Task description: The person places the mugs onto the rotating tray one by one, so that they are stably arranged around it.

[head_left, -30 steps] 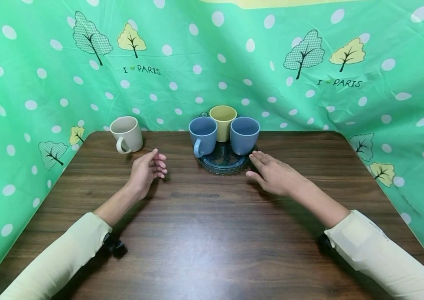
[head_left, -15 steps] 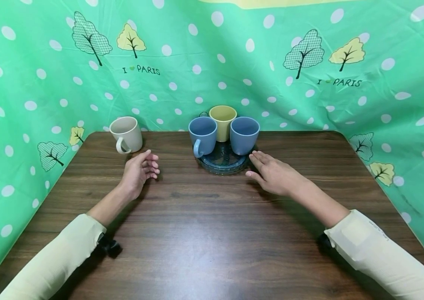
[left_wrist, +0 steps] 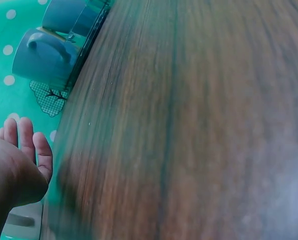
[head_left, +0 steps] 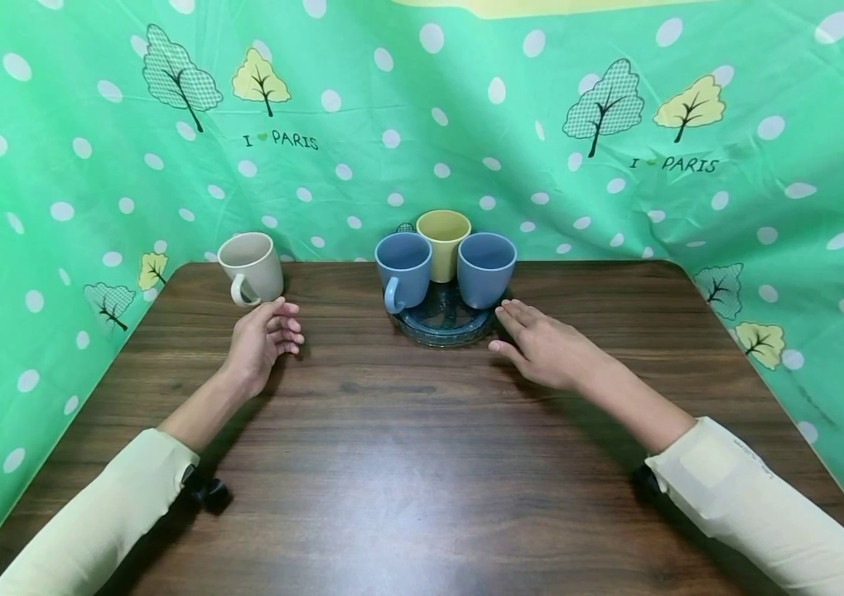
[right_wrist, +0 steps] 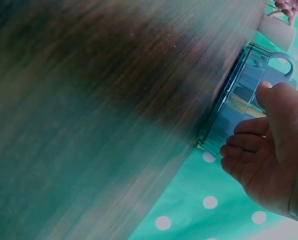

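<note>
A white mug (head_left: 261, 269) stands upright at the back left of the table, its handle turned to the front. Just in front of it is my left hand (head_left: 258, 343), fingers loosely bent and holding nothing; the thumb side overlaps the mug's lower edge in the head view. A round blue-tinted glass stand (head_left: 446, 329) bears two blue mugs, one on the left (head_left: 404, 269) with its handle showing and one on the right (head_left: 487, 269), plus a yellow mug (head_left: 442, 240) behind them. My right hand (head_left: 544, 343) has its fingers extended, fingertips right at the stand's right edge.
The brown wooden table (head_left: 407, 463) reaches back to a green polka-dot cloth (head_left: 436, 108) hanging behind and at both sides. Each wrist wears a small black camera, the left one (head_left: 209, 492) showing below the pale sleeve.
My left hand has moved leftward, away from the stand and closer to the white mug. The right hand, the stand and all the mugs have stayed in place.
</note>
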Demonstrator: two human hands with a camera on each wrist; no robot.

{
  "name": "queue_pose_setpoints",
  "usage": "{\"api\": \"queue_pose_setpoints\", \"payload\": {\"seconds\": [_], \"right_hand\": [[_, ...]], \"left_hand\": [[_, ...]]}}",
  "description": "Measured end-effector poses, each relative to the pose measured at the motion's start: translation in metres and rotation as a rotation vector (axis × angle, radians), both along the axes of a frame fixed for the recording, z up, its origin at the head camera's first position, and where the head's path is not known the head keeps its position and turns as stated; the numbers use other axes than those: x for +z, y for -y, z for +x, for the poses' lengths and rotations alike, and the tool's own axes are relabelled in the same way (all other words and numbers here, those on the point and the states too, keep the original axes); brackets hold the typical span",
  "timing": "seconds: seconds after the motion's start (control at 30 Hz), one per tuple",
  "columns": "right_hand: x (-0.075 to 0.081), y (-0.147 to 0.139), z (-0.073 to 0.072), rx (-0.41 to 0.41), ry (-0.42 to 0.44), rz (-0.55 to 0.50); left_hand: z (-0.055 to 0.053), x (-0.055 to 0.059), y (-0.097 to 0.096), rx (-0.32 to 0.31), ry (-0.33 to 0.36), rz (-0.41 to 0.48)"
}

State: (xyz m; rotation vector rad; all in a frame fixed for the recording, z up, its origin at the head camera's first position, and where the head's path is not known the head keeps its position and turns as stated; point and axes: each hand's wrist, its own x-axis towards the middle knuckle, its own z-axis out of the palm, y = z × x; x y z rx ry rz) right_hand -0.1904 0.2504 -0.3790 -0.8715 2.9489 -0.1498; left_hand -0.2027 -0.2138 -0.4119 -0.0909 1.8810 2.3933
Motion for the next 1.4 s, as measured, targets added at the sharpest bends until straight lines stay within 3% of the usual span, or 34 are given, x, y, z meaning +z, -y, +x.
{"api": "queue_pose_setpoints", "payload": {"seconds": [0.4, 0.93, 1.4], "right_hand": [[0.002, -0.001, 0.001, 0.006, 0.004, -0.007], [0.001, -0.001, 0.001, 0.013, -0.004, -0.013], [0.001, -0.002, 0.002, 0.021, -0.009, -0.035]], "left_hand": [[0.003, 0.001, 0.009, 0.018, -0.025, -0.024], [0.009, 0.006, 0.021, 0.107, 0.006, -0.023], [0.008, 0.006, 0.028, 0.267, -0.010, -0.021]]}}
